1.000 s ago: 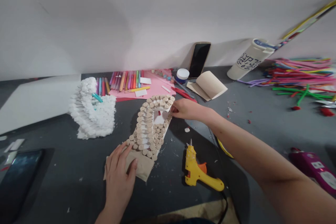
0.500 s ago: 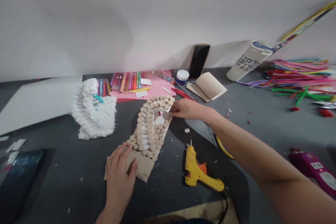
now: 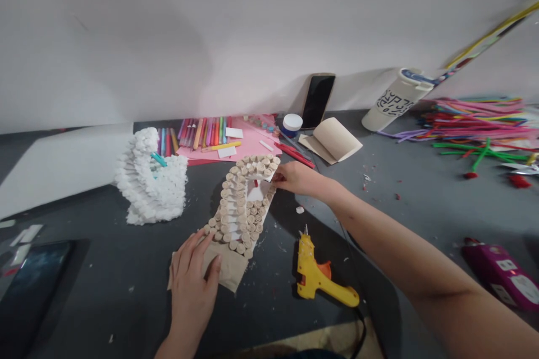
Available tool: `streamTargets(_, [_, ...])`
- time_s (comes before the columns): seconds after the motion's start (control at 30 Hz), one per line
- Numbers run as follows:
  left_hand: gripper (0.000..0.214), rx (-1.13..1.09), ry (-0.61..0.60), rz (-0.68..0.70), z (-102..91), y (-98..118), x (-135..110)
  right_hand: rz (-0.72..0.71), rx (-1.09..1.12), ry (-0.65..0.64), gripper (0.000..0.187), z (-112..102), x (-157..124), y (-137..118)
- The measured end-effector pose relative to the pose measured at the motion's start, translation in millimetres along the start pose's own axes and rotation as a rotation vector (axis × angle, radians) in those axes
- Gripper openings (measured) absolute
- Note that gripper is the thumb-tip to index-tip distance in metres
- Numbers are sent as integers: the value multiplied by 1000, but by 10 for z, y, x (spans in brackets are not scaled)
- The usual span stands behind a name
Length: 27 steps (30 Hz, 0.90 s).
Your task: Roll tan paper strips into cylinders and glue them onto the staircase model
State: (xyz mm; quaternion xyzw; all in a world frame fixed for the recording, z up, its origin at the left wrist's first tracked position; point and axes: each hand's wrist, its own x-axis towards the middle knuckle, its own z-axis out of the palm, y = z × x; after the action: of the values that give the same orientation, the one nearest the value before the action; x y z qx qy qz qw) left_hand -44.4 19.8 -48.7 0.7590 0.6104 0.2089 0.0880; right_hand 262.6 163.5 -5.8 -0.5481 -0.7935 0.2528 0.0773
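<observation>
In the middle of the table lies a craft piece point(image 3: 233, 202) covered with small beige paper rolls, with white stepped strips and an opening near its top. My left hand point(image 3: 192, 275) rests flat with fingers spread over the brown paper base point(image 3: 229, 265) at its lower end, fingertips touching the lowest rolls. At the upper right edge, beside the opening, my right hand point(image 3: 298, 178) has thumb and fingers pinched together; whatever they grip is hidden. A yellow glue gun point(image 3: 309, 269) lies to the right, nozzle pointing away from me.
A white fluffy craft piece point(image 3: 154, 190) stands left. Behind are markers point(image 3: 206, 132) on pink paper, a white-lidded jar point(image 3: 292, 123), a leaning phone point(image 3: 319, 100), folded beige paper point(image 3: 334, 140) and a tumbler point(image 3: 391, 101). Pipe cleaners point(image 3: 475, 123) and a purple device point(image 3: 501, 275) are right.
Both hands keep almost the same places on the craft piece. The view has shifted very slightly; nothing was visibly picked up or let go.
</observation>
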Motion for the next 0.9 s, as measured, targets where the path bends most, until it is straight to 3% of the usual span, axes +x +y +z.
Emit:
streamTargets(0.27, [34,3,5,-15,-9,23,7,4,104,12,29,4,-103,50])
streamTargets(0.53, [34,22,24,17,11,6,21,46,166,86,29,81,-190,0])
streamTargets(0.67, [37,70,114,9,-44,53,-6,72,182,115,27,96,-234,5])
streamTargets(0.73, [33,95,164,70,-89,137,-26,81,188,121,27,94,-266,14])
streamTargets(0.9, [26,-5,130,465,-101,479,-35,106,204,126,22,84,-342,11])
